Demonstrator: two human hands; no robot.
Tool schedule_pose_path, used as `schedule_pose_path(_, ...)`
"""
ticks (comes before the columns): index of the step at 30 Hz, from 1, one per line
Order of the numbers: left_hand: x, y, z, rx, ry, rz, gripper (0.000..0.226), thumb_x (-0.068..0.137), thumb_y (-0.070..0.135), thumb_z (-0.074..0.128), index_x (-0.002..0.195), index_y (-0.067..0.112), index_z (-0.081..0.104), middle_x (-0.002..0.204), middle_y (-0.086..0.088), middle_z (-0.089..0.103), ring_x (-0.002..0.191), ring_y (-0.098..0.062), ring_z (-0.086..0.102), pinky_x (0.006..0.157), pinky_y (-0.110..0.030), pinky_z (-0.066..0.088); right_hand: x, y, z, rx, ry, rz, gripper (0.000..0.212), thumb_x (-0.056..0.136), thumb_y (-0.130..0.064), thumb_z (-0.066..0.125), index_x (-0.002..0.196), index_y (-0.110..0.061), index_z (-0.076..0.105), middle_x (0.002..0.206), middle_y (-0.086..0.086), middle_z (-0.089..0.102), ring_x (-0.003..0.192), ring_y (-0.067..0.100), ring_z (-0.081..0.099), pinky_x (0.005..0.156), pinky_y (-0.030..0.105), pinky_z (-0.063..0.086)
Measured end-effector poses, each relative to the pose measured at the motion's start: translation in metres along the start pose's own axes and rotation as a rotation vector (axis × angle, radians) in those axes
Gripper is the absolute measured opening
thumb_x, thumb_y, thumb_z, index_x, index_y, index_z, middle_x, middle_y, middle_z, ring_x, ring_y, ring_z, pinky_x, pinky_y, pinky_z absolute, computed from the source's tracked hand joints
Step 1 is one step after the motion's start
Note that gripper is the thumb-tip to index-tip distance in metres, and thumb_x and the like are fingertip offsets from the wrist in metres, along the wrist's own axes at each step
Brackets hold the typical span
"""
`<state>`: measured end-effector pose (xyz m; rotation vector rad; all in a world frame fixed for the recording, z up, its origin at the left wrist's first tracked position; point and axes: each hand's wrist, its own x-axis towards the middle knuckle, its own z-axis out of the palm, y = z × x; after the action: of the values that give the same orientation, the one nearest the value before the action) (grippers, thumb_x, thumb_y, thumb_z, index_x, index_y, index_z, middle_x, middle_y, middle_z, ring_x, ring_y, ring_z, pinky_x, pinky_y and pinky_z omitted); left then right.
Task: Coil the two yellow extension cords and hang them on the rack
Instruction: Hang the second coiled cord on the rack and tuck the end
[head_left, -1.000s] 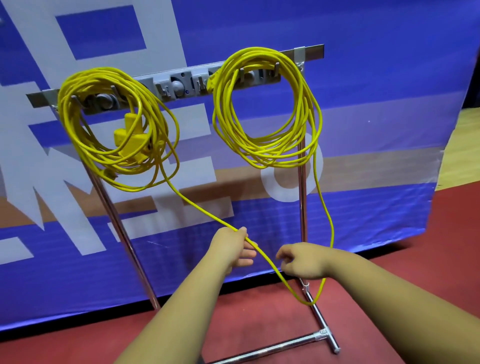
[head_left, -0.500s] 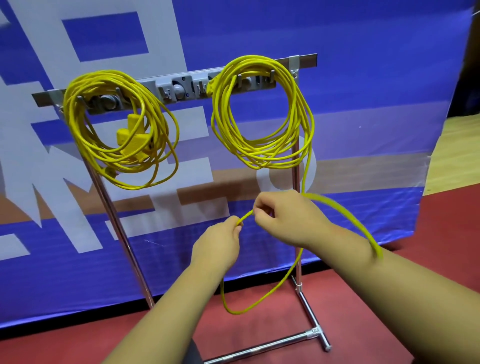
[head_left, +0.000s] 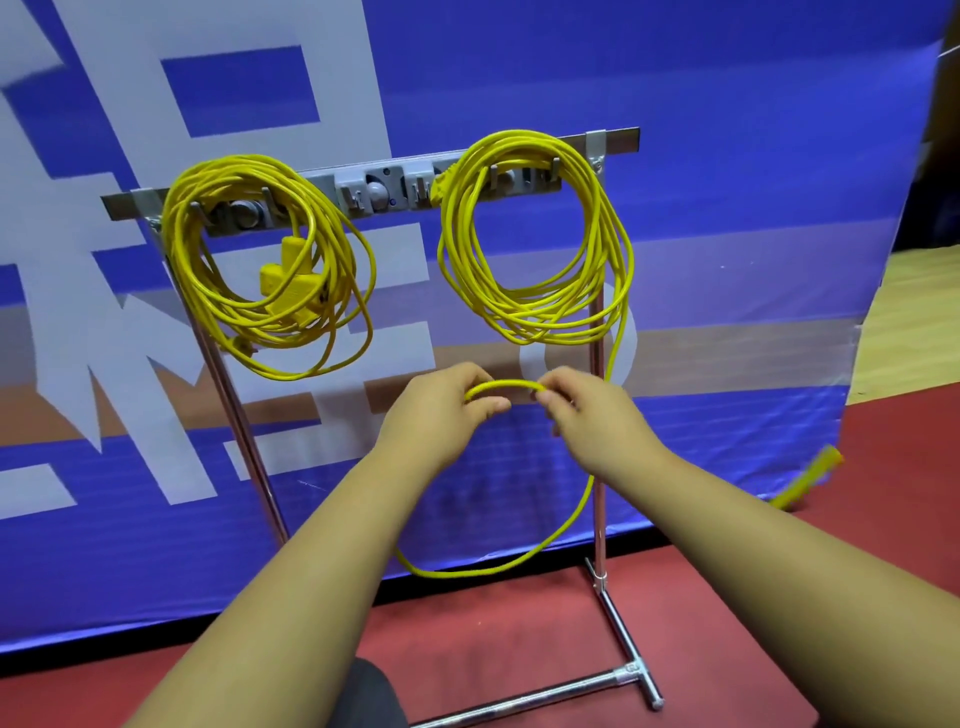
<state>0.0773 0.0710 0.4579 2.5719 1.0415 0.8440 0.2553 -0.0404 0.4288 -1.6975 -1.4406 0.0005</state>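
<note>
Yellow cords, grey rack, blue-white banner; blurred object seems yellow.

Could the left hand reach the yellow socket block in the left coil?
Probably, once freed: the left hand pinches the loose cord, and only open air lies between it and the socket block.

Your left grip and right grip sit close together in front of the rack. Each pinches the loose cord, which arches between them. From the right coil that cord drops along the rack's right side, sags in a low loop near the red floor and passes behind your left forearm. The left coil hangs on the rack's left side with a yellow socket block inside it. A blurred yellow end shows at the right, in front of the blue banner.
</note>
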Motion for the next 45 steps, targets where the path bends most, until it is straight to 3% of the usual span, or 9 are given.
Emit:
schedule_pose_path(7,-0.010,-0.030,-0.005,-0.121,-0.105,-0.162,0.014,0.088,0.027,0.080,0.095,0.028,0.069,0.076,0.007,0.065,0.067,-0.005,0.060,0.058,-0.017,0.046,0.050,-0.016,-0.060,0.629,0.356,0.220,0.013,0.108,-0.017,0.055,0.105,-0.013,0.067,0.073,0.002,0.059,0.058,0.013,0.059,0.072,0.052,0.063)
schedule_pose_path(11,0.005,-0.027,-0.026,-0.124,-0.028,-0.152,0.012,0.092,0.030,0.075,0.082,0.026,0.070,0.077,0.003,0.070,0.075,-0.019,0.065,0.077,-0.043,0.057,0.072,-0.023,-0.092,0.611,0.421,0.188,0.015,0.108,-0.021,0.056,0.100,-0.016,0.069,0.078,0.004,0.067,0.067,0.018,0.066,0.072,0.052,0.063)
schedule_pose_path(17,0.055,0.014,-0.095,-0.096,0.386,-0.101,0.018,0.089,0.036,0.080,0.094,0.021,0.072,0.081,0.002,0.068,0.075,-0.024,0.067,0.068,-0.035,0.053,0.100,-0.020,-0.125,0.339,0.507,0.235,0.022,0.097,-0.043,0.057,0.092,-0.028,0.072,0.080,-0.013,0.078,0.080,0.017,0.072,0.087,0.050,0.061)
schedule_pose_path(21,0.097,0.046,-0.131,-0.306,0.529,-0.087,0.017,0.091,0.025,0.077,0.088,0.026,0.060,0.081,-0.002,0.069,0.063,-0.023,0.073,0.060,-0.044,0.064,0.115,-0.016,-0.138,0.353,0.500,0.270,0.020,0.093,-0.042,0.057,0.096,-0.028,0.071,0.080,-0.010,0.079,0.073,0.022,0.073,0.078,0.056,0.064)
schedule_pose_path(25,0.137,0.078,-0.158,-0.060,0.583,0.003,0.018,0.096,0.012,0.063,0.113,0.019,0.064,0.111,-0.002,0.068,0.098,-0.020,0.063,0.080,-0.033,0.050,0.121,-0.016,-0.146,0.391,0.467,0.324,0.021,0.096,-0.020,0.056,0.111,-0.023,0.070,0.086,0.002,0.079,0.055,0.016,0.069,0.057,0.043,0.064)
schedule_pose_path(30,0.172,0.110,-0.165,-0.035,0.439,0.131,0.041,0.096,-0.002,0.053,0.132,0.015,0.060,0.130,-0.005,0.058,0.114,-0.020,0.060,0.098,-0.034,0.052,0.122,-0.004,-0.141,0.362,0.383,0.430,0.026,0.092,-0.009,0.056,0.113,-0.021,0.067,0.084,0.008,0.078,0.068,0.030,0.075,0.061,0.051,0.067)
schedule_pose_path(35,0.194,0.124,-0.159,-0.100,0.305,0.157,0.068,0.084,-0.016,0.038,0.137,0.018,0.062,0.128,0.002,0.063,0.111,-0.011,0.065,0.101,-0.032,0.054,0.120,0.022,-0.124,0.332,0.265,0.525,0.016,0.096,-0.005,0.054,0.104,-0.014,0.065,0.080,0.016,0.077,0.065,0.033,0.075,0.059,0.051,0.066)
schedule_pose_path(40,0.200,0.122,-0.152,0.060,0.120,0.152,0.053,0.091,-0.001,0.050,0.130,0.027,0.071,0.131,0.002,0.069,0.116,-0.018,0.065,0.090,-0.030,0.055,0.105,0.046,-0.102,0.250,0.180,0.593,0.014,0.095,-0.003,0.053,0.098,-0.006,0.066,0.078,0.015,0.078,0.068,0.035,0.078,0.054,0.049,0.065)
schedule_pose_path(45,0.187,0.087,-0.150,-0.087,0.367,0.108,0.033,0.098,0.018,0.051,0.121,0.026,0.074,0.120,0.006,0.072,0.107,-0.016,0.066,0.094,-0.040,0.058,0.095,0.057,-0.080,0.223,0.108,0.610,0.010,0.097,-0.008,0.053,0.099,-0.002,0.062,0.078,0.015,0.078,0.063,0.033,0.077,0.050,0.048,0.064)
